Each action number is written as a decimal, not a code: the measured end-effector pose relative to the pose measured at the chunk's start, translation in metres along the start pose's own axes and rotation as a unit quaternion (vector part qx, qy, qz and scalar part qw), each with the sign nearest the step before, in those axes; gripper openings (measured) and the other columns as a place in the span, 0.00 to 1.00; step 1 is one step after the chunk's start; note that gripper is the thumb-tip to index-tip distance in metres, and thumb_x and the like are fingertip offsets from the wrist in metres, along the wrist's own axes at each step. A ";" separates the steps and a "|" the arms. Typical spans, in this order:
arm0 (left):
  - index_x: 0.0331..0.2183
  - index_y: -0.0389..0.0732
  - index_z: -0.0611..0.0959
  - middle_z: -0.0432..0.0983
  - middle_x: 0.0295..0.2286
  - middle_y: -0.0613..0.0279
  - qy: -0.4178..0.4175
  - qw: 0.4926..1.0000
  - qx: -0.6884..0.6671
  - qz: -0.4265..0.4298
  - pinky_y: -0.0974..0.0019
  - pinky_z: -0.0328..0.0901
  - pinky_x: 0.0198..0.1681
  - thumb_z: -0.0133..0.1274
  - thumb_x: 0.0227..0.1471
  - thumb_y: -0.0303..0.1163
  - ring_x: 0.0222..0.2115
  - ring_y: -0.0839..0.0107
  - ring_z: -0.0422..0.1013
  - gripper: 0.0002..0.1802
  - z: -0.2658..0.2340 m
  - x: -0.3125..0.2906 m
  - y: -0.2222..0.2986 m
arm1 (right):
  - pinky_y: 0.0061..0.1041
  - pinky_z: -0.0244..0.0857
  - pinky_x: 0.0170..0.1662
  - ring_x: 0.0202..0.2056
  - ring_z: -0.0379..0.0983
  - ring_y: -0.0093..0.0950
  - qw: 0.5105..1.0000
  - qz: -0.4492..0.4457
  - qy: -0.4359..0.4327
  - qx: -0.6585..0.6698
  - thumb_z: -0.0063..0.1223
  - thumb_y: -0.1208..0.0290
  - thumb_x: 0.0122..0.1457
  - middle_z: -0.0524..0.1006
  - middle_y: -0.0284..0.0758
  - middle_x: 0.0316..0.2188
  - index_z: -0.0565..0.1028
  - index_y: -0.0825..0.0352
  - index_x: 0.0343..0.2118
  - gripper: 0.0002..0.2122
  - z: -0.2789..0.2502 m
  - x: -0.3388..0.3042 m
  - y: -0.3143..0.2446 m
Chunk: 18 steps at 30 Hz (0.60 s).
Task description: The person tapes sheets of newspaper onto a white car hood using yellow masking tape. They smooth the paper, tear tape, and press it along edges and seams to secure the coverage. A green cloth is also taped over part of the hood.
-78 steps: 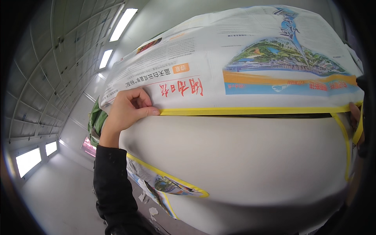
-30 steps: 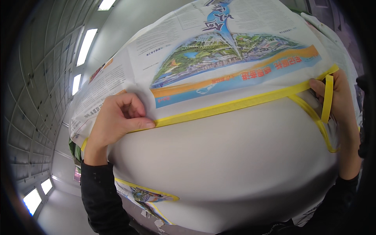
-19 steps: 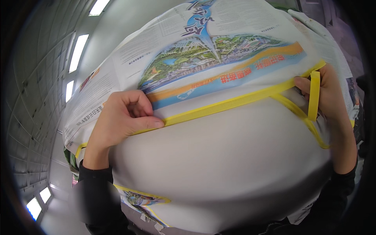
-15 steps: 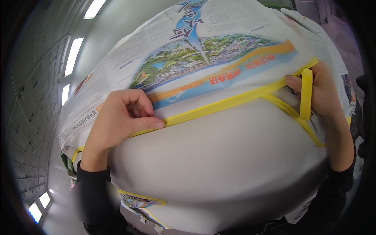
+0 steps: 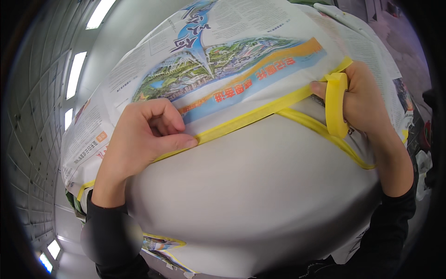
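A newspaper sheet (image 5: 251, 65) with a coloured picture covers the far part of a smooth, pale grey curved panel (image 5: 251, 162). Yellow masking tape (image 5: 241, 122) runs along its near edge. My left hand (image 5: 139, 135) is closed, fingers curled, with its thumb on the taped edge; the fingertips' hold is partly hidden. In my right hand (image 5: 364, 100), at the right end of that edge, is a roll of yellow masking tape (image 5: 335, 104), hanging edge-on below the fingers. Another yellow tape strip (image 5: 325, 132) slants down beneath it, bordering a covered patch.
A smaller taped paper patch (image 5: 160, 242) lies at the panel's near left. More newspaper (image 5: 371, 56) drapes the far right side. A grey panelled wall with lit lamps (image 5: 76, 74) rises on the left. A dark object (image 5: 426, 135) stands at the right rim.
The paper, tape roll and right hand appear further left in the view. The roll shows more of its round side. My left hand keeps nearly the same place and pose.
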<state>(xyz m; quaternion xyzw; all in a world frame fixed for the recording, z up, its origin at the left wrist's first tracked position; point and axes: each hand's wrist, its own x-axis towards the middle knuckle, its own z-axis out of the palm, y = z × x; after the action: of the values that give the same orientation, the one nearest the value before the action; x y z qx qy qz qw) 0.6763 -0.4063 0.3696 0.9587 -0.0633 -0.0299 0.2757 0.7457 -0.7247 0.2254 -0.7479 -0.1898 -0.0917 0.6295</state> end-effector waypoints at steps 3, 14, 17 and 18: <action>0.26 0.38 0.81 0.77 0.22 0.72 -0.005 1.000 0.004 0.004 0.81 0.64 0.27 0.72 0.45 0.21 0.22 0.87 0.70 0.12 0.006 0.005 0.006 | 0.19 0.60 0.24 0.20 0.67 0.13 1.000 0.006 0.005 -0.009 0.65 0.72 0.59 0.76 0.27 0.19 0.80 0.75 0.34 0.09 -0.001 -0.001 -0.001; 0.25 0.38 0.82 0.75 0.20 0.74 -0.001 0.999 0.024 0.027 0.80 0.62 0.26 0.71 0.45 0.25 0.22 0.87 0.67 0.11 0.033 0.024 0.024 | 0.18 0.60 0.27 0.24 0.65 0.12 0.999 0.004 0.010 -0.032 0.66 0.71 0.60 0.77 0.24 0.23 0.80 0.73 0.34 0.09 0.000 0.001 0.006; 0.25 0.38 0.82 0.75 0.20 0.74 0.000 0.999 0.027 0.047 0.80 0.62 0.26 0.72 0.45 0.25 0.21 0.87 0.67 0.11 0.041 0.029 0.029 | 0.18 0.59 0.26 0.23 0.65 0.11 0.999 -0.020 0.015 -0.035 0.66 0.71 0.59 0.77 0.24 0.22 0.80 0.72 0.33 0.09 -0.001 0.001 0.007; 0.25 0.38 0.82 0.75 0.20 0.74 0.000 0.998 0.025 0.051 0.80 0.62 0.26 0.72 0.45 0.25 0.21 0.87 0.67 0.11 0.043 0.031 0.030 | 0.18 0.58 0.25 0.22 0.65 0.12 0.999 -0.021 0.010 -0.034 0.66 0.71 0.59 0.76 0.24 0.22 0.80 0.72 0.33 0.09 -0.001 0.001 0.007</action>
<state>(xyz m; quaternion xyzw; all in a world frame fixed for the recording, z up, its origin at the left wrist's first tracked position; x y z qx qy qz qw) 0.7001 -0.4580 0.3485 0.9607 -0.1130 -0.0145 0.2530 0.7496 -0.7267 0.2198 -0.7637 -0.1963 -0.1188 0.6035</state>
